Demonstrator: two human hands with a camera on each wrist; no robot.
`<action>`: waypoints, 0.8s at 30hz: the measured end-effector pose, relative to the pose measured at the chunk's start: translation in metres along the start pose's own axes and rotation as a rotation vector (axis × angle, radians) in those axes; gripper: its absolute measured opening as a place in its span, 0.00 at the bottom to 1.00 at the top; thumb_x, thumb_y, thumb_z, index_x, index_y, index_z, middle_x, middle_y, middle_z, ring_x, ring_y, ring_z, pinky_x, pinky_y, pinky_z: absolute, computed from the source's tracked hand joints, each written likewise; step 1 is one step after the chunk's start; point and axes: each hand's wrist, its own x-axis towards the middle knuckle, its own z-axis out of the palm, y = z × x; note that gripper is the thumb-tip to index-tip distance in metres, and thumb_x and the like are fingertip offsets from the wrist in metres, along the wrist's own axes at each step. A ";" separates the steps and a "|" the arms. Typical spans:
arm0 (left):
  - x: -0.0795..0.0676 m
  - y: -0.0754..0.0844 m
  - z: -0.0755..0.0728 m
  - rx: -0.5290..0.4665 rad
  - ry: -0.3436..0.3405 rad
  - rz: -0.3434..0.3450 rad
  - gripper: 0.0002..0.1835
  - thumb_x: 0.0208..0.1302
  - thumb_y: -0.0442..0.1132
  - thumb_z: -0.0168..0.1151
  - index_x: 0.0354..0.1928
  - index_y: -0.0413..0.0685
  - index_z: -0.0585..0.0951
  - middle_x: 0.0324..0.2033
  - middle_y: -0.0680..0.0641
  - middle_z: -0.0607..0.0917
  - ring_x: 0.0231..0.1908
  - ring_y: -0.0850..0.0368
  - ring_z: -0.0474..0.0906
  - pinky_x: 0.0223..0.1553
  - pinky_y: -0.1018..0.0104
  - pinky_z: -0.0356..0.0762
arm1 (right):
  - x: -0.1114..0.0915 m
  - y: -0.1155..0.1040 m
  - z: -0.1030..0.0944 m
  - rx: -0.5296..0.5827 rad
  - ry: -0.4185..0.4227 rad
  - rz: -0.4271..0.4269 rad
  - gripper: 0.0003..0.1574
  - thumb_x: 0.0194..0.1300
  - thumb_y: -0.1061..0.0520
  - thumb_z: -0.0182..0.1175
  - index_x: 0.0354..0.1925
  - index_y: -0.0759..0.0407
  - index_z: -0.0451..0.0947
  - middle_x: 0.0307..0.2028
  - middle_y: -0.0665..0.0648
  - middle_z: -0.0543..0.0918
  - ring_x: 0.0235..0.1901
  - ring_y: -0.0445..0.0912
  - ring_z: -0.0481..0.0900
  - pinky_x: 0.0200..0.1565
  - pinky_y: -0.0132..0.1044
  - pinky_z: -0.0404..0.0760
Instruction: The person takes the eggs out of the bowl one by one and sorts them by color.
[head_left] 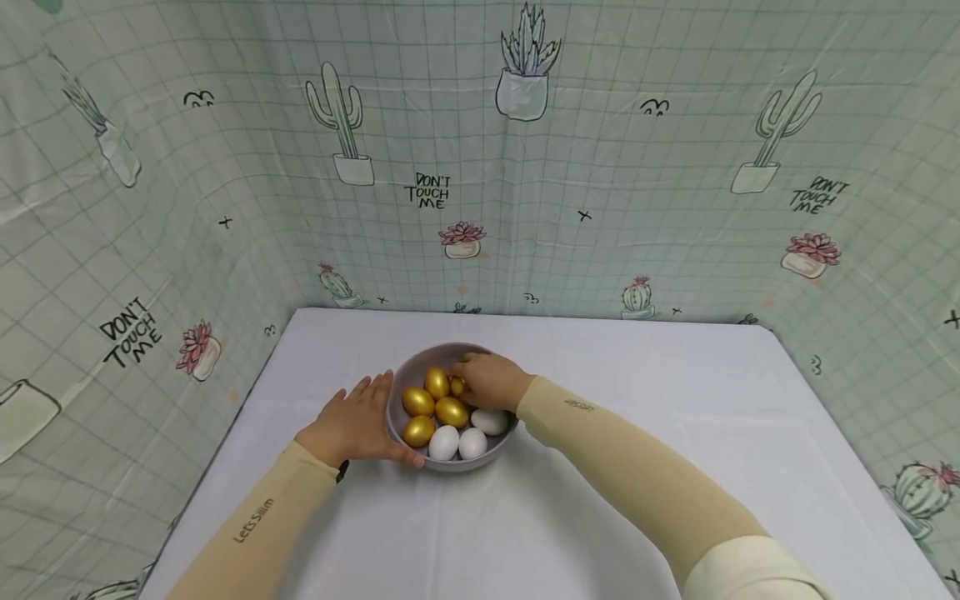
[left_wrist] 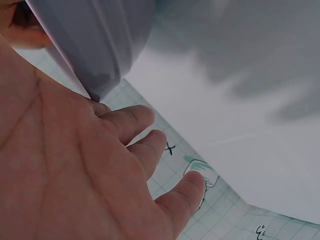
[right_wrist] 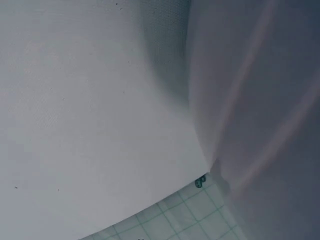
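A greyish-mauve bowl (head_left: 450, 467) stands on the white table, with several gold eggs (head_left: 417, 402) and three white eggs (head_left: 444, 443) in it. My right hand (head_left: 491, 379) reaches over the bowl's right rim, its fingers curled about a gold egg (head_left: 458, 386) that they partly hide. Against the bowl's left side rests my left hand (head_left: 360, 421), fingers extended and thumb along the near rim. In the left wrist view, the palm (left_wrist: 75, 150) lies by the bowl's outer wall (left_wrist: 105, 45). Only the bowl's outside (right_wrist: 260, 125) fills the right of the right wrist view; the right hand is hidden there.
The white tabletop (head_left: 637, 400) extends to both sides of the bowl and in front of it. Behind and beside the table hangs a pale green checked cloth (head_left: 570, 167) printed with cacti and lettering.
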 end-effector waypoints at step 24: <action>0.002 -0.001 0.002 -0.033 -0.003 0.000 0.78 0.36 0.82 0.66 0.76 0.30 0.49 0.73 0.32 0.57 0.71 0.32 0.53 0.65 0.30 0.53 | -0.003 0.004 -0.016 0.083 0.072 0.014 0.29 0.62 0.53 0.68 0.61 0.55 0.77 0.55 0.55 0.80 0.48 0.47 0.79 0.54 0.41 0.77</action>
